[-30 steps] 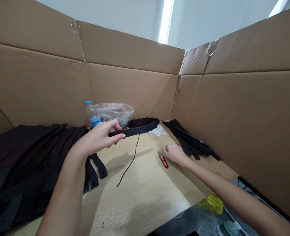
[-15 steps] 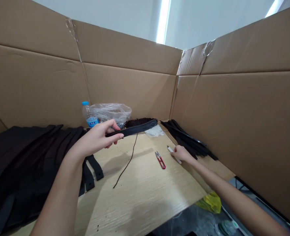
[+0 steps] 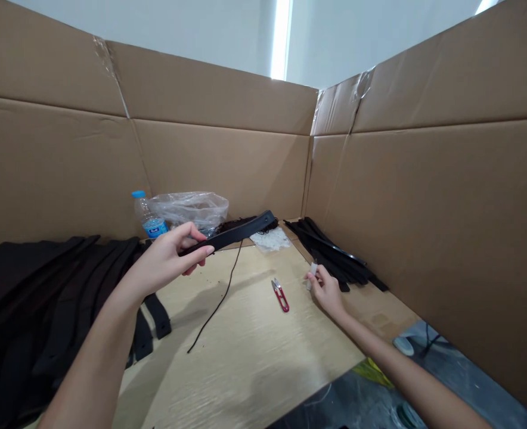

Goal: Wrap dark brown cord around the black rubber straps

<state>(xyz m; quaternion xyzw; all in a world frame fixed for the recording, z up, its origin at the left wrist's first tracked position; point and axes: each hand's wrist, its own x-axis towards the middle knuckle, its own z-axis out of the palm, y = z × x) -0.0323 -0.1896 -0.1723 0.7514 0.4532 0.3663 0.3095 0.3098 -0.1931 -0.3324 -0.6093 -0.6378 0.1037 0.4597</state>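
Observation:
Between thumb and fingers, my left hand (image 3: 176,256) pinches one end of a black strap (image 3: 241,232), whose far end, with a small hole, points up and to the right. My right hand (image 3: 326,289) is closed on a white pen-like tool (image 3: 313,269), held upright over the right side of the table. Red-handled thread snips (image 3: 280,295) lie on the table between the hands. A thin dark cord (image 3: 219,305) runs toward the front from a dark tangled bundle (image 3: 232,224) behind the strap.
Many black straps (image 3: 67,286) are heaped at the left, and more (image 3: 335,253) lie at the right. A water bottle (image 3: 151,221), a clear plastic bag (image 3: 192,208) and white material (image 3: 270,239) stand or lie at the back. Cardboard walls (image 3: 219,155) enclose the table (image 3: 245,357).
My right hand has lifted the white tool off the table and turned it upright. The far end of the strap is tilted up more. The view has shifted slightly to the right.

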